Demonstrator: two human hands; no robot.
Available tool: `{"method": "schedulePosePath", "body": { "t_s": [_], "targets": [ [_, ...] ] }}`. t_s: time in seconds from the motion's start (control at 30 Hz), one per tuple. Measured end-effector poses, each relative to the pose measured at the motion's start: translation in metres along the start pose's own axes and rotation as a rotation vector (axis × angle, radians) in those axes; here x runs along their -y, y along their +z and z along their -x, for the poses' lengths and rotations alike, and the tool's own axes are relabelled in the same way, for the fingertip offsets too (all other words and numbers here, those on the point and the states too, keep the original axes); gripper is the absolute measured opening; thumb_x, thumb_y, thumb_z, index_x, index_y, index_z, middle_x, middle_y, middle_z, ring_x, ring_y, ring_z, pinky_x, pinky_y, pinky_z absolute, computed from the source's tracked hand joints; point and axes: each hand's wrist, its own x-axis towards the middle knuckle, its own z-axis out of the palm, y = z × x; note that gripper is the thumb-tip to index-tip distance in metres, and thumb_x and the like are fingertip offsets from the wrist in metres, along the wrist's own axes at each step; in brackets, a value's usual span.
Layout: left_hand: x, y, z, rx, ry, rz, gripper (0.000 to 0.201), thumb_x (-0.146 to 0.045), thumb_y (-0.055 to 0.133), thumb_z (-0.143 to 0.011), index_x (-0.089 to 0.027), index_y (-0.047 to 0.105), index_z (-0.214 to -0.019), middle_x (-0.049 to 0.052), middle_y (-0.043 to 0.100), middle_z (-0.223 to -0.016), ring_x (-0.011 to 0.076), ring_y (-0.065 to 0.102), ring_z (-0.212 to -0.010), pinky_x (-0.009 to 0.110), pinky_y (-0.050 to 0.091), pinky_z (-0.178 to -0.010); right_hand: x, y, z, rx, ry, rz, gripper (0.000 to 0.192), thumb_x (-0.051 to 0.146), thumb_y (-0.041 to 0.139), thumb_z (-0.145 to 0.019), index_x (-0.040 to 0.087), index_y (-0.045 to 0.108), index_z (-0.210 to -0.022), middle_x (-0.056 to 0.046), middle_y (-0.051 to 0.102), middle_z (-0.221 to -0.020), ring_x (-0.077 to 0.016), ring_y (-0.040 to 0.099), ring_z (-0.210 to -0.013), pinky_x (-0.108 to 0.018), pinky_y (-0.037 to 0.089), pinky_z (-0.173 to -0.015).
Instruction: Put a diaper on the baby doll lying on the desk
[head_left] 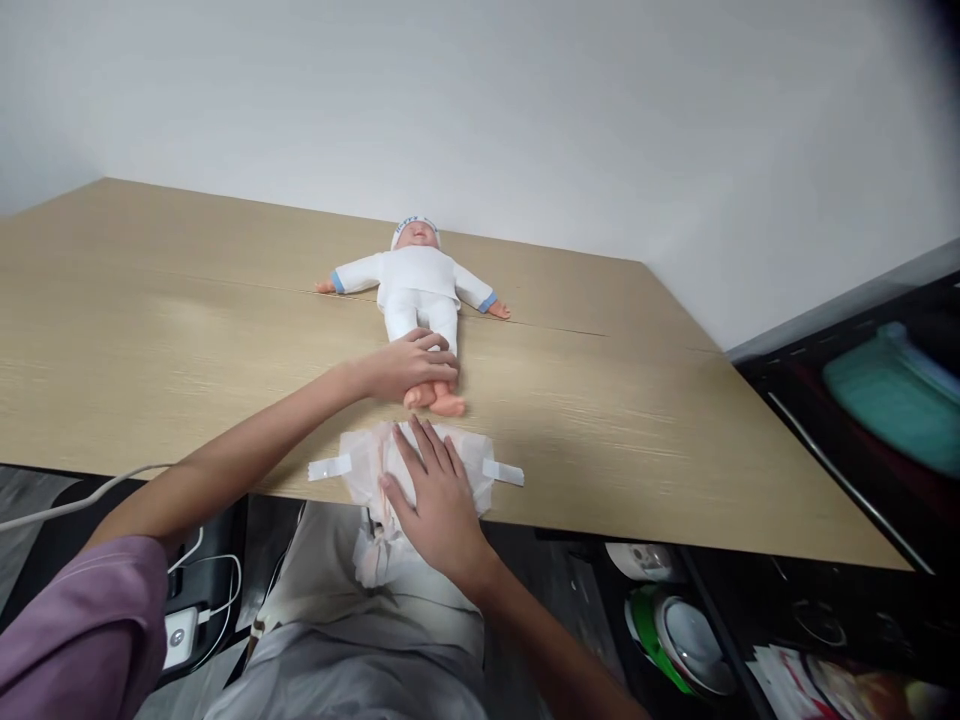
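A baby doll (418, 270) in white clothes with blue cuffs and a white cap lies on its back on the wooden table, arms spread, feet toward me. My left hand (416, 365) is wrapped round its lower legs, just above the bare feet. Nearer to me, a white diaper (476, 460) lies unfolded at the table's front edge, a tape tab sticking out on each side. Its near end hangs over the edge. My right hand (435, 495) rests flat on the diaper with the fingers spread, hiding its middle.
The wooden table (187, 340) reaches back to a pale wall. At the left edge a white cable (82, 508) runs behind my arm, and a white charger (180, 635) sits below. Below right are a green-rimmed container (660, 640) and dark shelving; a teal item (892, 395) stands at far right.
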Motion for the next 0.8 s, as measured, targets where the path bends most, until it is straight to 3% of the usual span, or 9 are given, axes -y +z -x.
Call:
{"method": "schedulePosePath", "body": {
  "t_s": [0.17,0.33,0.53,0.67,0.8],
  "targets": [
    [0.008,-0.052,-0.014,-0.124,-0.055,0.259,0.033,-0.031,0.069,-0.099,-0.024,0.077,-0.131,0.009,0.081,-0.132,0.0328,0.063,-0.128,0.045,0.045,-0.113,-0.01,0.002,-0.021,0.043,-0.027,0.01,0.064,0.046,0.052,-0.119,0.027,0.042,-0.179,-0.011,0.033,-0.189,-0.0315,0.029,-0.177,-0.065,0.028,-0.144],
    [0.02,-0.094,-0.025,-0.283,-0.154,0.368,0.044,-0.052,0.083,-0.095,-0.02,0.078,-0.126,0.01,0.08,-0.124,0.0291,0.069,-0.12,0.041,0.05,-0.108,-0.022,0.005,-0.06,0.09,-0.074,0.035,0.064,0.047,0.047,-0.121,0.024,0.04,-0.18,-0.011,0.031,-0.189,-0.0319,0.028,-0.178,-0.065,0.027,-0.144],
    [0.029,-0.11,-0.028,-0.391,-0.196,0.397,0.042,-0.053,0.086,-0.095,-0.023,0.078,-0.124,0.008,0.08,-0.121,0.031,0.072,-0.121,0.044,0.055,-0.107,-0.044,0.017,-0.137,0.066,-0.061,0.066,0.063,0.048,0.045,-0.121,0.021,0.045,-0.178,-0.015,0.033,-0.188,-0.0336,0.028,-0.177,-0.065,0.025,-0.144],
    [0.03,-0.115,-0.025,-0.405,-0.181,0.399,0.04,-0.05,0.085,-0.098,-0.022,0.078,-0.126,0.007,0.079,-0.125,0.0283,0.074,-0.119,0.043,0.056,-0.106,-0.065,0.028,-0.207,0.014,-0.072,0.115,0.057,0.035,0.046,-0.121,0.012,0.05,-0.173,-0.022,0.04,-0.184,-0.0393,0.031,-0.175,-0.068,0.023,-0.143],
    [0.031,-0.119,-0.021,-0.408,-0.159,0.424,0.039,-0.046,0.083,-0.102,-0.02,0.077,-0.13,0.004,0.078,-0.13,0.0241,0.074,-0.118,0.037,0.056,-0.103,-0.086,0.029,-0.271,-0.032,-0.041,0.011,0.046,0.025,0.04,-0.122,0.002,0.067,-0.152,-0.028,0.058,-0.168,-0.0408,0.049,-0.163,-0.064,0.03,-0.14]
  ]
}}
